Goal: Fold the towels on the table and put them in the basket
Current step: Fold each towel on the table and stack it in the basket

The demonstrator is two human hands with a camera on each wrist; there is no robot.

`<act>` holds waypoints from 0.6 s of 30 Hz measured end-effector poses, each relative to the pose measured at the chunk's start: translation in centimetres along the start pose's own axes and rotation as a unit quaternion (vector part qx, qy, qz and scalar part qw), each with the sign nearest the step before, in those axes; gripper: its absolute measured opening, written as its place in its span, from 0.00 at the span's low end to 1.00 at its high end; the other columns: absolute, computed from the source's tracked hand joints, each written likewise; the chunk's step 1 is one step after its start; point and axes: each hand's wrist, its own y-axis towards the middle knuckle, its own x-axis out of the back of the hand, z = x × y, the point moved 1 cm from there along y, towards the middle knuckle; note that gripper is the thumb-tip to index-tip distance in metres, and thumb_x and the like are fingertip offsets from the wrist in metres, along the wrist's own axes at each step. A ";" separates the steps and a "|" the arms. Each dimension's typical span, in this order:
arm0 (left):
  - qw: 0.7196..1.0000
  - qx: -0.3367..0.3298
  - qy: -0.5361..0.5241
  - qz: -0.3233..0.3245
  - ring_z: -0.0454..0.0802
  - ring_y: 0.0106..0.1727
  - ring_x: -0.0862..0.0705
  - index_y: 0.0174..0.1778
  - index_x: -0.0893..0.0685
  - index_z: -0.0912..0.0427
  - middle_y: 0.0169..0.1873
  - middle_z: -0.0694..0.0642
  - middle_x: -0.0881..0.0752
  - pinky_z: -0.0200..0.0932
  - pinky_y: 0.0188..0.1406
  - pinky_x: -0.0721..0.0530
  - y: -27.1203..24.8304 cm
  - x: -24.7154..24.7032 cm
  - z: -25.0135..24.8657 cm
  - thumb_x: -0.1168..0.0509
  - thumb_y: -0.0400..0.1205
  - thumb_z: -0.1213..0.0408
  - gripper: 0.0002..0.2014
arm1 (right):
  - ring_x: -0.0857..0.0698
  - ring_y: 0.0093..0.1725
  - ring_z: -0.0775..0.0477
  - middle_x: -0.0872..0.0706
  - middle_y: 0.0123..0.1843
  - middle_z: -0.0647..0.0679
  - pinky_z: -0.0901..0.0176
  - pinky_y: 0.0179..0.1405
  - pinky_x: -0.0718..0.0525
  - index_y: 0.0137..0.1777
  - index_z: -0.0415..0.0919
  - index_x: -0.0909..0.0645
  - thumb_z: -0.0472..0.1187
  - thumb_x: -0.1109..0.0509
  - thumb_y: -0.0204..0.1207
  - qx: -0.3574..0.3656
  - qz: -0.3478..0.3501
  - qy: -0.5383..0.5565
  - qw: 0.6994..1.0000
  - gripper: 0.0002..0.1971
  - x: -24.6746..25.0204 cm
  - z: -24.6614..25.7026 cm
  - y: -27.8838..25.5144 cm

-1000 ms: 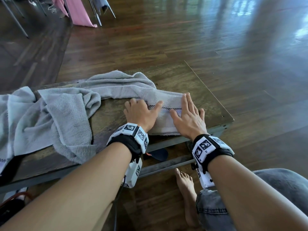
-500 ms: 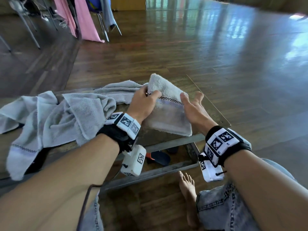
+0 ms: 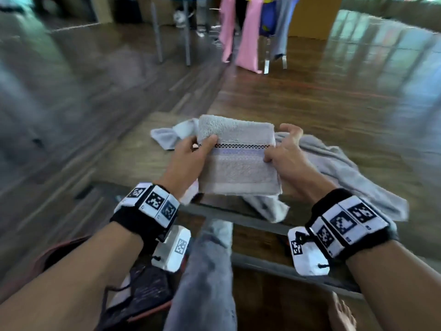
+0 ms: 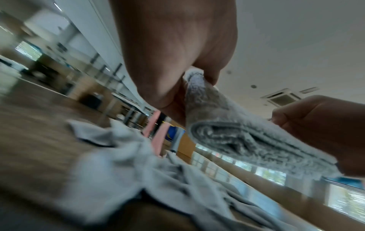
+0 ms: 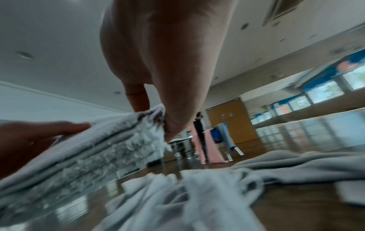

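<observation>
A folded grey towel [image 3: 238, 161] with a checked stripe is held up above the wooden table [image 3: 133, 158]. My left hand [image 3: 191, 154] pinches its left edge, thumb on top. My right hand [image 3: 284, 151] grips its right edge. The left wrist view shows the towel's stacked folds [image 4: 247, 140] between my fingers, and so does the right wrist view [image 5: 102, 140]. Loose unfolded grey towels [image 3: 346, 173] lie on the table under and to the right of it, with one end at the left [image 3: 167, 137]. No basket is in view.
My knee in jeans [image 3: 207, 271] is below the table's near edge. A dark bag [image 3: 143, 295] lies on the floor at lower left. Pink and blue cloths [image 3: 248, 34] hang on a rack far across the wooden floor, with a person [image 5: 199, 125] beside it.
Both hands took the folded towel off the table and lifted it toward me. My head turned, so the loose towels now lie to the right.
</observation>
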 end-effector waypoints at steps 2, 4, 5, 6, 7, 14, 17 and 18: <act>0.999 0.010 0.008 -0.034 0.49 0.44 0.08 0.58 0.13 0.61 0.47 0.53 0.08 0.47 0.40 0.12 -1.1 5.3 1.6 0.33 0.85 0.51 0.16 | 0.16 0.34 0.51 0.19 0.44 0.42 0.53 0.35 0.16 0.70 0.52 0.44 0.31 0.35 0.74 0.012 0.066 0.008 0.998 0.30 -5.2 0.9 0.0; 0.996 0.019 0.013 -0.085 0.44 0.36 0.11 0.54 0.12 0.61 0.41 0.50 0.08 0.40 0.31 0.17 -2.3 10.2 3.4 0.33 0.85 0.52 0.15 | 0.14 0.40 0.44 0.15 0.49 0.38 0.43 0.42 0.12 0.70 0.52 0.43 0.37 0.32 0.69 0.015 0.124 0.006 0.992 0.32 -10.4 1.6 -0.3; 0.993 0.025 0.023 -0.111 0.42 0.34 0.13 0.51 0.12 0.59 0.38 0.48 0.09 0.37 0.30 0.18 -3.0 12.5 4.5 0.32 0.85 0.52 0.13 | 0.11 0.43 0.41 0.14 0.53 0.37 0.41 0.43 0.09 0.69 0.52 0.42 0.39 0.31 0.68 0.016 0.151 0.001 0.988 0.32 -12.8 1.7 -0.5; 0.990 0.036 0.030 -0.135 0.41 0.34 0.13 0.48 0.12 0.59 0.37 0.47 0.09 0.37 0.31 0.18 -3.6 14.7 5.7 0.32 0.84 0.51 0.13 | 0.10 0.47 0.38 0.13 0.56 0.36 0.36 0.48 0.08 0.68 0.54 0.41 0.40 0.30 0.68 0.019 0.180 -0.007 0.983 0.32 -15.2 1.6 -0.7; 0.986 0.050 0.035 -0.155 0.43 0.35 0.13 0.47 0.12 0.59 0.38 0.49 0.09 0.40 0.33 0.17 -4.3 16.7 7.0 0.31 0.83 0.50 0.14 | 0.10 0.52 0.37 0.13 0.60 0.36 0.34 0.52 0.09 0.68 0.55 0.41 0.41 0.29 0.70 0.025 0.207 -0.019 0.978 0.30 -17.5 1.3 -0.9; 0.934 0.230 0.156 -0.225 0.36 0.20 0.24 0.30 0.19 0.58 0.19 0.43 0.18 0.29 0.17 0.30 -7.5 26.3 19.2 0.31 0.81 0.45 0.21 | 0.11 0.55 0.49 0.14 0.57 0.40 0.46 0.58 0.12 0.67 0.51 0.43 0.33 0.30 0.81 0.021 0.351 -0.074 0.933 0.26 -30.4 -3.6 -3.6; 0.914 0.325 0.134 -0.202 0.43 0.25 0.24 0.48 0.28 0.59 0.26 0.48 0.20 0.35 0.18 0.27 -7.9 26.8 25.3 0.29 0.82 0.57 0.14 | 0.15 0.57 0.42 0.18 0.63 0.44 0.59 0.48 0.19 0.65 0.52 0.43 0.31 0.35 0.82 -0.026 0.390 -0.100 0.915 0.24 -34.5 -7.2 -4.7; 0.907 0.351 0.115 -0.201 0.45 0.26 0.24 0.53 0.34 0.59 0.31 0.52 0.20 0.37 0.20 0.26 -8.0 26.6 27.1 0.29 0.81 0.62 0.18 | 0.18 0.55 0.46 0.22 0.64 0.48 0.68 0.37 0.29 0.65 0.50 0.43 0.30 0.36 0.82 -0.042 0.390 -0.114 0.913 0.23 -35.6 -8.7 -4.7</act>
